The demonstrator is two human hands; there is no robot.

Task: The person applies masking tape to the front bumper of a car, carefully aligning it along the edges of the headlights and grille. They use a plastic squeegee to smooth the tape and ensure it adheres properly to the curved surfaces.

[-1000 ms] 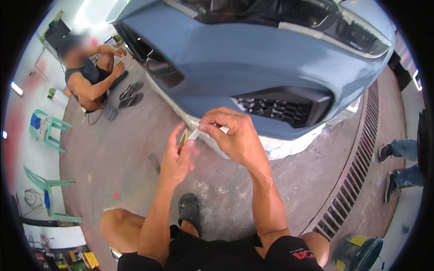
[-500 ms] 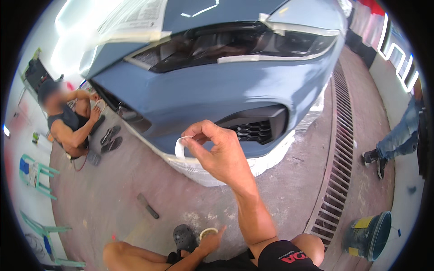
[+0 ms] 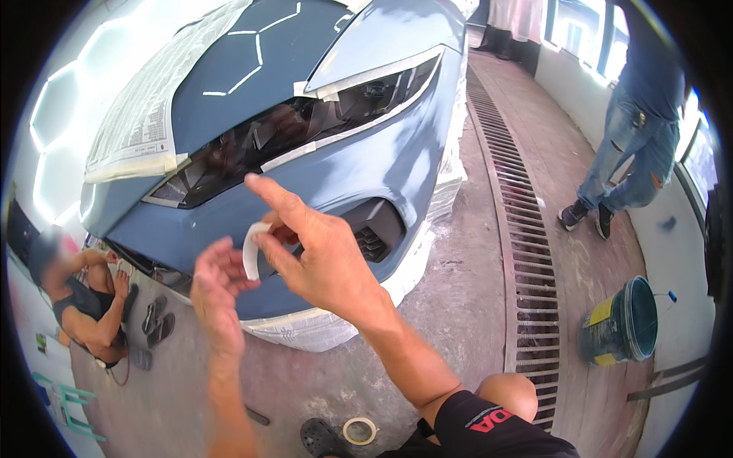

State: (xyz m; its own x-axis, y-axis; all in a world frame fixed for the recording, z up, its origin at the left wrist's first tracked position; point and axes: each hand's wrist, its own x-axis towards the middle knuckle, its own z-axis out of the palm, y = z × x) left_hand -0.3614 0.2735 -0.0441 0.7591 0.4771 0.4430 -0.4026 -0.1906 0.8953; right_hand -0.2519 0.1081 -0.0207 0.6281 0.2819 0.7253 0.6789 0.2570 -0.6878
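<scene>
In front of the blue-grey car front, my right hand pinches a short, curved strip of masking tape between thumb and fingers, its index finger stretched out. My left hand is raised just left of the strip, fingers bent but apart; whether they touch the tape I cannot tell. The car's headlight is bordered with pale tape, and newspaper covers part of the hood. On the floor by my foot lies a roll of masking tape.
A person squats at the left, near loose sandals. Another person in jeans stands at the right. A floor grate runs along the car's right side, with a bucket beyond it. A green stool is at lower left.
My left hand has let go of the tape roll and risen beside the strip. The view has swung right, and my right hand still pinches the strip.
</scene>
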